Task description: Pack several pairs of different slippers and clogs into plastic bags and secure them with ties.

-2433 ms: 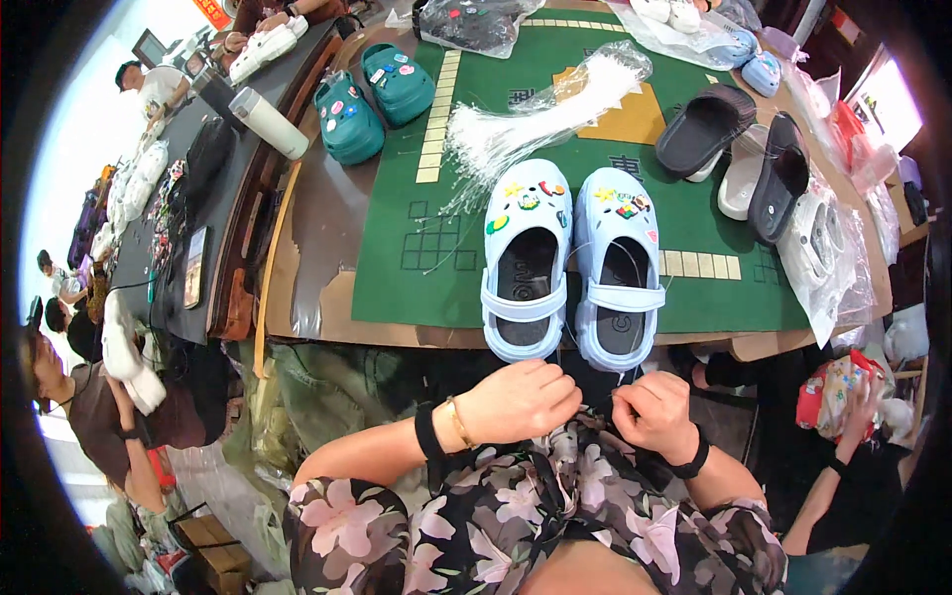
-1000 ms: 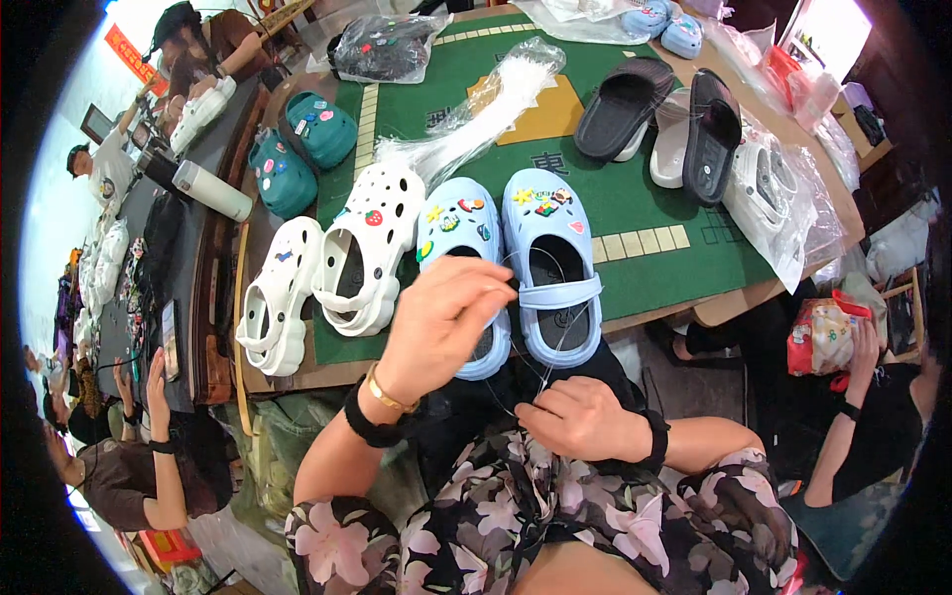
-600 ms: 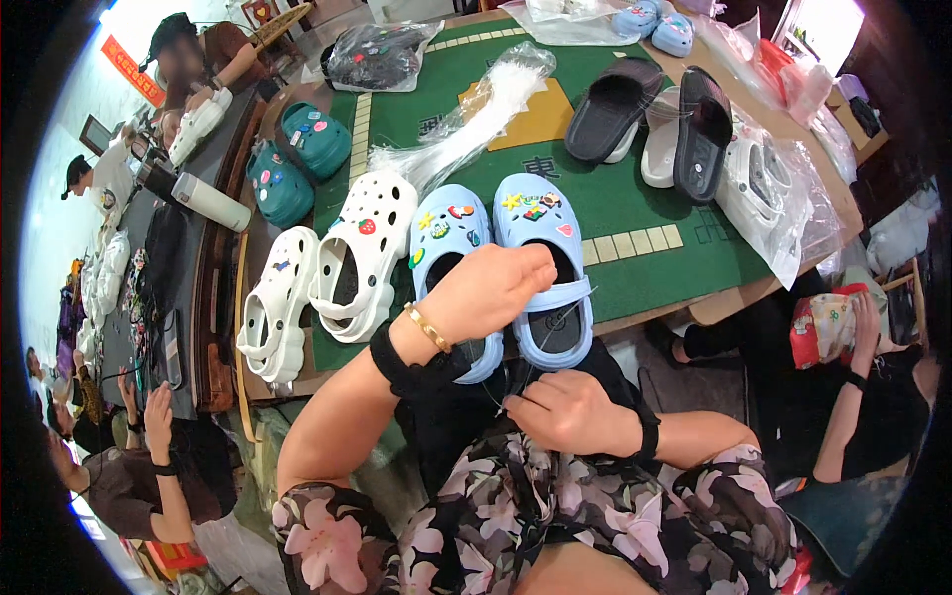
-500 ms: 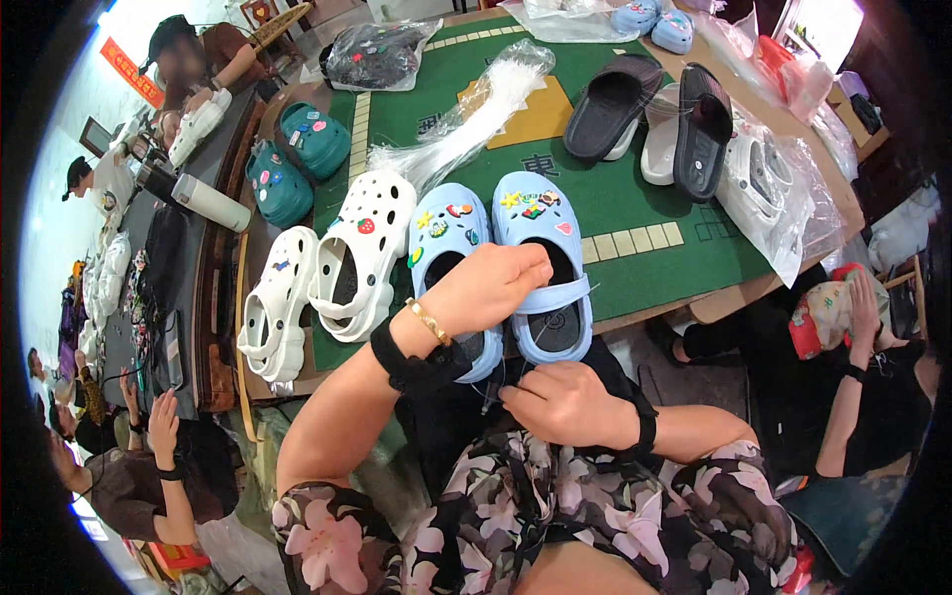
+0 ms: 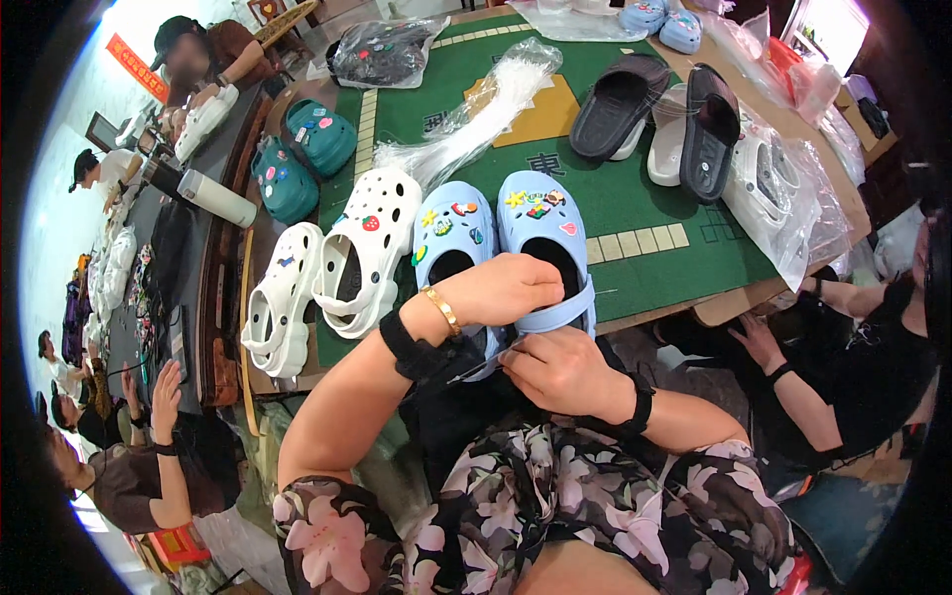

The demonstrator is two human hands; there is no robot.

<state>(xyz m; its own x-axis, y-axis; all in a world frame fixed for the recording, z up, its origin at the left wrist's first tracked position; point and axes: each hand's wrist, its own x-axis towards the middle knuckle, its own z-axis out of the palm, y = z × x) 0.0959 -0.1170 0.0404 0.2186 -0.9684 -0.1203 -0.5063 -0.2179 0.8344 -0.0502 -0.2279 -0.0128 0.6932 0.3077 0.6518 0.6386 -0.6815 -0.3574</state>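
Observation:
A pair of light blue clogs with colourful charms lies at the table's near edge, toes away from me. My left hand [image 5: 511, 290] reaches across the left blue clog [image 5: 452, 233], its closed fingers at the opening and strap of the right blue clog [image 5: 540, 213]. At that clog's heel, my right hand [image 5: 560, 372] is closed in a pinch. From its fingertips a thin plastic tie [image 5: 466, 375] seems to run leftward; its other end is hard to make out. My left forearm and hand hide much of the left clog's heel.
White clogs [image 5: 372, 248] and teal clogs [image 5: 285, 178] stand to the left. A bundle of thin white ties [image 5: 476, 119] lies on the green mat [image 5: 635, 288]. Black slides [image 5: 709, 134] and a bagged white clog [image 5: 764, 178] are at right. Other people sit on both sides.
My right hand has risen to the heel of the right blue clog. My left hand has shifted slightly down and right. The person at right has lowered an arm.

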